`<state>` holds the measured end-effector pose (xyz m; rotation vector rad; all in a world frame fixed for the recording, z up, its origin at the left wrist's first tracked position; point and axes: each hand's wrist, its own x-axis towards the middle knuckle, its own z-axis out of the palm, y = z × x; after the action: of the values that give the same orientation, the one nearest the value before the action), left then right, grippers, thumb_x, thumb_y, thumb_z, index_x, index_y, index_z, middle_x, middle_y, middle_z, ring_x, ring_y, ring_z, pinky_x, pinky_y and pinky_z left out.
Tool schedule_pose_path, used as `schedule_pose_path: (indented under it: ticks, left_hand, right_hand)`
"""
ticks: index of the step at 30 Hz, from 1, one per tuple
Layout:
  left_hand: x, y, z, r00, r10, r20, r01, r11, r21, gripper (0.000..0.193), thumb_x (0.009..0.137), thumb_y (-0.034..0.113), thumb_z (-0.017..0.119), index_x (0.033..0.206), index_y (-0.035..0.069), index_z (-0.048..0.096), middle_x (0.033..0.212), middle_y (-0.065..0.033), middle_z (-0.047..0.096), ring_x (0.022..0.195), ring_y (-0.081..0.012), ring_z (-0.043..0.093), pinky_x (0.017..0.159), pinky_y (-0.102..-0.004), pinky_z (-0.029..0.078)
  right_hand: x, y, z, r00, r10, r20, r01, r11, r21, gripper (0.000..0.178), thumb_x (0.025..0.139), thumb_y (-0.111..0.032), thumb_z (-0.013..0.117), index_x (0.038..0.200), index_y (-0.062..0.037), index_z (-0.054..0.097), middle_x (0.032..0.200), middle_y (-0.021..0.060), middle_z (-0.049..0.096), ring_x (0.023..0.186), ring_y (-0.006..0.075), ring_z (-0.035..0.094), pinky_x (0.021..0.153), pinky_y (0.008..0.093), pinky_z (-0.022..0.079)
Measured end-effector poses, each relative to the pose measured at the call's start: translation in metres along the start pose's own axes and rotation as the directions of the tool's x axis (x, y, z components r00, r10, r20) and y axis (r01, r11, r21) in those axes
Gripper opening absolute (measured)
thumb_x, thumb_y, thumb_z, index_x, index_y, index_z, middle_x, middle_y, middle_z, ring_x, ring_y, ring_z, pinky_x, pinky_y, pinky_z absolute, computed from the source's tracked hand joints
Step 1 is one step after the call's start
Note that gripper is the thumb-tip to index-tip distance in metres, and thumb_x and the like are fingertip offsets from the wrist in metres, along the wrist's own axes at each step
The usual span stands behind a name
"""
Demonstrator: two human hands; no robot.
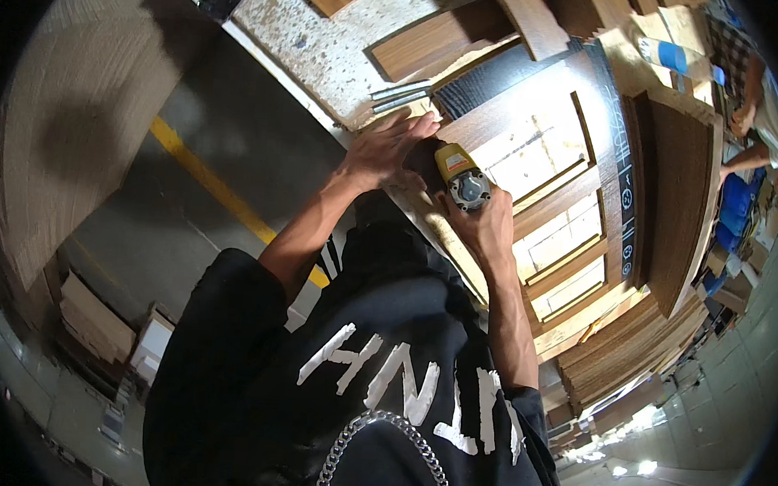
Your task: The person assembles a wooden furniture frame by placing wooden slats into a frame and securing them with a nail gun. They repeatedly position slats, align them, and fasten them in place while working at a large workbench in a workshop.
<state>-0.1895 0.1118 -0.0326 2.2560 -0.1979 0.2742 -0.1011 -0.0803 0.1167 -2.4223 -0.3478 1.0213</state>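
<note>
**Yellow power tool point(456, 165) in the right hand, at the edge of a slatted wooden frame**

Right hand point(489, 215): fingers wrapped round the tool behind its round, bolted end cap; a full grip, presumably for control of its weight and angle. Tool sits over the frame's edge nearest the wearer, cap facing up; its working end is hidden, so contact cannot be confirmed.

Left hand point(381, 152): fingers extended, gripping nothing visible, just beside the tool. Probably there to steady; whether the palm presses on wood, cannot tell.

Wooden frame point(555, 202) lies flat, likely so its edge is within easy reach. Grey strips point(401, 96) lie just beyond the left fingers, conveniently near. Loose boards point(427, 49) rest on the speckled tabletop point(298, 50).
</note>
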Motion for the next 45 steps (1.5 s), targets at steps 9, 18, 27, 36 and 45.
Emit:
schedule_pose_path:
  ticks: [9, 18, 27, 36, 45]
  left_hand:
    - [0.003, 0.012, -0.007, 0.994, -0.088, 0.068, 0.077, 0.985, 0.151, 0.125, 0.064, 0.055, 0.087, 0.16, 0.005, 0.024, 0.144, -0.0003, 0.062, 0.138, -0.0266, 0.052, 0.122, -0.0401, 0.035]
    - [0.01, 0.039, -0.01, 0.944, -0.276, 0.184, 0.247, 0.955, 0.166, 0.107, 0.064, 0.04, 0.093, 0.153, 0.005, 0.043, 0.153, -0.0137, 0.051, 0.142, -0.038, 0.042, 0.123, -0.0458, 0.029]
    - [0.084, 0.131, 0.058, 0.843, -0.495, 0.21, 0.346, 0.798, 0.494, 0.073, 0.08, 0.032, 0.083, 0.136, -0.006, 0.055, 0.126, -0.0291, 0.065, 0.119, -0.0444, 0.06, 0.101, -0.0494, 0.048]
    - [0.147, 0.206, 0.216, 0.843, -0.492, 0.216, 0.304, 0.769, 0.562, 0.052, 0.09, 0.051, 0.07, 0.084, 0.0, 0.077, 0.089, -0.0184, 0.074, 0.081, -0.0416, 0.072, 0.077, -0.0518, 0.059]
    - [0.175, 0.229, 0.252, 0.835, -0.546, 0.07, 0.437, 0.735, 0.517, 0.074, 0.082, 0.034, 0.079, 0.132, -0.014, 0.051, 0.14, -0.0294, 0.045, 0.132, -0.0415, 0.042, 0.112, -0.057, 0.037]
  right_hand:
    - [-0.116, 0.083, -0.02, 0.92, 0.353, -0.172, -0.315, 0.925, 0.214, 0.035, 0.084, -0.021, 0.079, 0.107, 0.0041, 0.072, 0.091, 0.018, 0.076, 0.081, 0.0256, 0.074, 0.076, 0.0375, 0.057]
    - [-0.271, 0.268, -0.025, 0.706, 0.611, -0.358, -0.342, 0.737, 0.583, 0.032, 0.084, -0.019, 0.074, 0.104, 0.0044, 0.067, 0.08, 0.0073, 0.069, 0.073, 0.0174, 0.064, 0.068, 0.0343, 0.052]
    - [-0.363, 0.532, -0.067, 0.281, 0.812, -0.512, -0.712, 0.534, 0.456, 0.035, 0.088, -0.024, 0.067, 0.109, 0.0042, 0.067, 0.096, 0.0261, 0.073, 0.093, 0.0374, 0.073, 0.079, 0.0489, 0.056]
    - [-0.226, 0.548, -0.096, 0.447, 0.618, -0.647, -0.36, 0.786, 0.502, 0.053, 0.087, -0.031, 0.068, 0.128, 0.0027, 0.063, 0.12, 0.0285, 0.067, 0.114, 0.0437, 0.064, 0.099, 0.0455, 0.051]
    - [-0.214, 0.568, -0.088, 0.385, 0.598, -0.703, -0.246, 0.8, 0.547, 0.073, 0.085, -0.037, 0.074, 0.141, 0.0039, 0.053, 0.134, 0.0277, 0.063, 0.126, 0.0419, 0.059, 0.107, 0.0446, 0.046]
